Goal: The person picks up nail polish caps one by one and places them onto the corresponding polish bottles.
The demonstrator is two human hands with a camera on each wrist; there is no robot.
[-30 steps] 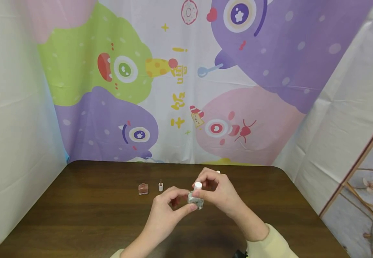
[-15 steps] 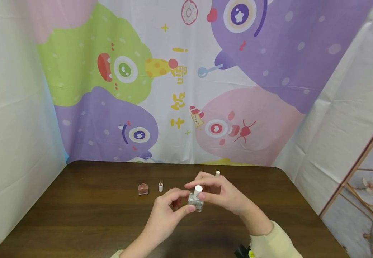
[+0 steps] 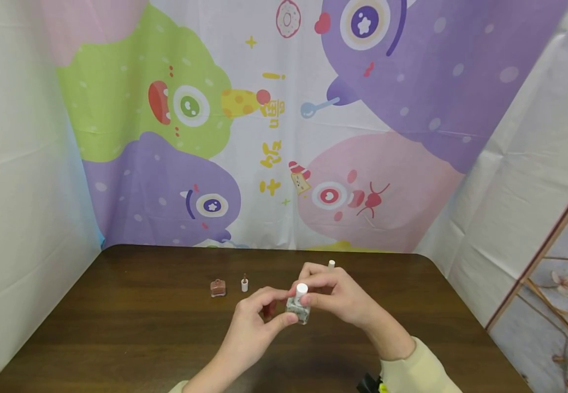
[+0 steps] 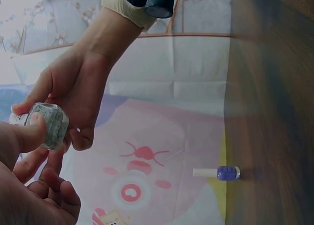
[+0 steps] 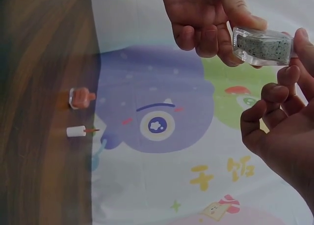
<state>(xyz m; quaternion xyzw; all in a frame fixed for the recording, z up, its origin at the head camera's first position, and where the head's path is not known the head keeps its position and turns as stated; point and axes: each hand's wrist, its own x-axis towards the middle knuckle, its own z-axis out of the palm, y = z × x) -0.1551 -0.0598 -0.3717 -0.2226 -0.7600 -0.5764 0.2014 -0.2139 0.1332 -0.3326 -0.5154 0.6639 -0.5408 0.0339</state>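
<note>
Over the dark wood counter [image 3: 141, 333], the left hand [image 3: 252, 322] is gripping a speckled nail polish bottle [image 3: 298, 313] by its sides while the right hand [image 3: 335, 293] is pinching its white cap [image 3: 302, 290]. Looks like a cap-twisting step, can't tell which way. I'd be bracing the glass firmly, turning only the cap and not tipping it, so nothing's spilling. The bottle's sitting roughly upright between the hands, touching the left hand's fingertips on its left, with the right hand reaching the top from the right.

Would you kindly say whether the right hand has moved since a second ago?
Yes, slightly lower in the head view: the right hand sits farther below the far table edge.
</note>
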